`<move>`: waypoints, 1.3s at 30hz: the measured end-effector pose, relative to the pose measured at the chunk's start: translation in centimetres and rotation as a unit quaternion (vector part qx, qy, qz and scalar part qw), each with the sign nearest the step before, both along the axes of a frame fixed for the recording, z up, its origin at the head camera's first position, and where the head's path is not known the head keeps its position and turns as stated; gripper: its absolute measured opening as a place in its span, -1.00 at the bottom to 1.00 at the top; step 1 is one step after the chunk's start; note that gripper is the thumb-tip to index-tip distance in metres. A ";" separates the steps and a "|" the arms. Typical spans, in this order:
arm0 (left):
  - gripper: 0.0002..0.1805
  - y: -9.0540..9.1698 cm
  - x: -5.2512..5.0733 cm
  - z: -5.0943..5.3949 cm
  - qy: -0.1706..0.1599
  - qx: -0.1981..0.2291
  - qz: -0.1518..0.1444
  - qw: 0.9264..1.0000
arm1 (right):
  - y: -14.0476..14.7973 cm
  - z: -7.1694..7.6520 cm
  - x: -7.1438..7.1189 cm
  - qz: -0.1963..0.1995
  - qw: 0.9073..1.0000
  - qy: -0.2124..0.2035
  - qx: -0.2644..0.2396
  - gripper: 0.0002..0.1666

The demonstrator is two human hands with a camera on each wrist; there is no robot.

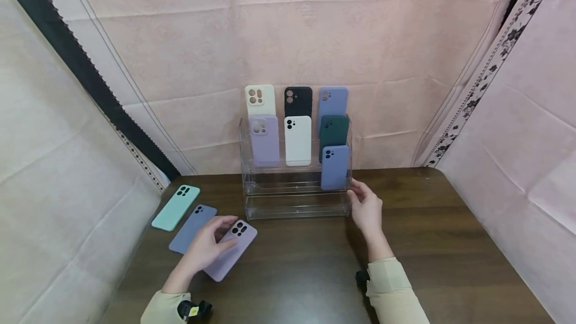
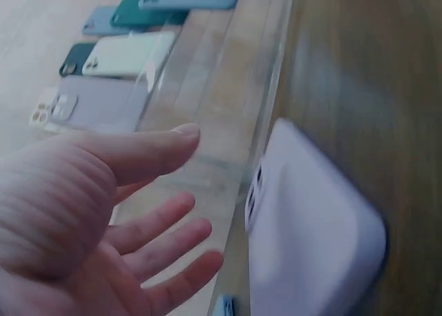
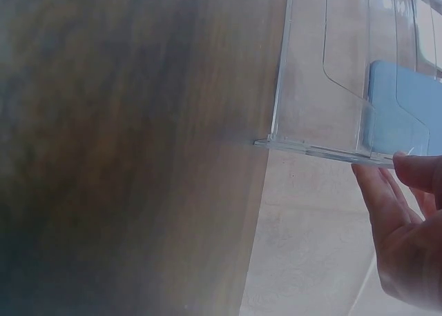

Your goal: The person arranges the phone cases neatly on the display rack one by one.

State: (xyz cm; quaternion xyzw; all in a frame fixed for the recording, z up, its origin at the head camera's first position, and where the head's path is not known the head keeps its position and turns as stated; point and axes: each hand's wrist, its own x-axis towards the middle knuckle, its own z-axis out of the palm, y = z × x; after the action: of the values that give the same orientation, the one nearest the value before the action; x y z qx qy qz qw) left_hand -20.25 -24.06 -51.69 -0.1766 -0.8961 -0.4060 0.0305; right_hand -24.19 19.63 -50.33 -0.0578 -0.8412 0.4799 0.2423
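My left hand (image 1: 210,242) hovers at a lilac phone case (image 1: 231,254) on the table, thumb and fingers spread. In the left wrist view a gap shows between those fingers and the case (image 2: 311,240). On the right, my other hand (image 1: 366,208) pinches the side panel of a clear tiered display stand (image 1: 297,211). The right wrist view has its thumb (image 3: 418,171) on one side of the panel and fingers on the other. Close to that hand, a blue phone case (image 1: 335,168) leans in a lower tier of the stand.
Higher tiers hold several cases: green (image 1: 334,130), white (image 1: 298,141), lilac (image 1: 264,141), blue (image 1: 333,100), black (image 1: 298,101) and cream (image 1: 260,100). Left on the table (image 1: 306,274) lie a mint case (image 1: 175,208) and a blue-grey case (image 1: 191,229). Pale cloth (image 1: 297,39) hangs behind.
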 end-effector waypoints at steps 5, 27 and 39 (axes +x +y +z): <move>-0.26 -1.1 0.1 -0.5 -0.021 -0.069 0.022 0.997 | 0.1 0.0 0.0 -0.002 1.000 0.003 0.001 -0.63; 0.03 0.4 0.2 -0.5 -0.094 -0.180 0.070 0.977 | 0.0 -0.1 0.0 -0.006 1.000 0.007 0.000 -0.62; 0.06 0.8 0.3 0.1 -0.115 -0.191 0.078 0.972 | 0.1 -0.1 0.1 -0.005 1.000 0.007 -0.004 -0.62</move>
State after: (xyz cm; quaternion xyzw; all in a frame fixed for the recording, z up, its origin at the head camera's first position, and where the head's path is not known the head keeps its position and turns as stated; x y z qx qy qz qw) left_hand -19.98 -23.30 -51.62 -0.0611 -0.9655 -0.2416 -0.0757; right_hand -24.10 19.68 -50.43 -0.0593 -0.8375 0.4823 0.2500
